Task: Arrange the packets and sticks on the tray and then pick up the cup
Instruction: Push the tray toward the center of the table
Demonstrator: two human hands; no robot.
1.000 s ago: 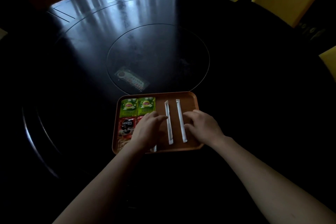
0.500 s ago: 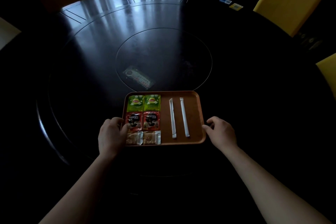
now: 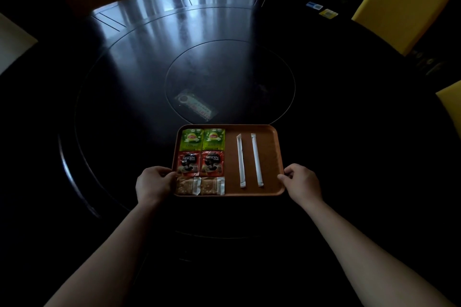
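Both hands (image 3: pixel 153 183) on tray (image 3: pixel 270 157) edges

fingers (image 3: pixel 172 175) curled — hidden, chairs (image 3: pixel 399 7) cropped

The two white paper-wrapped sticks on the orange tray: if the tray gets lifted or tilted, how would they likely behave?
The two white paper-wrapped sticks look thin and light, lying loose and apart on the orange tray's flat floor, so they would probably slide or roll sideways. The low rim should likely stop them.

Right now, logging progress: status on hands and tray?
Left hand and right hand grip the tray edges. Six packets, two white sticks lined up. No cup visible.
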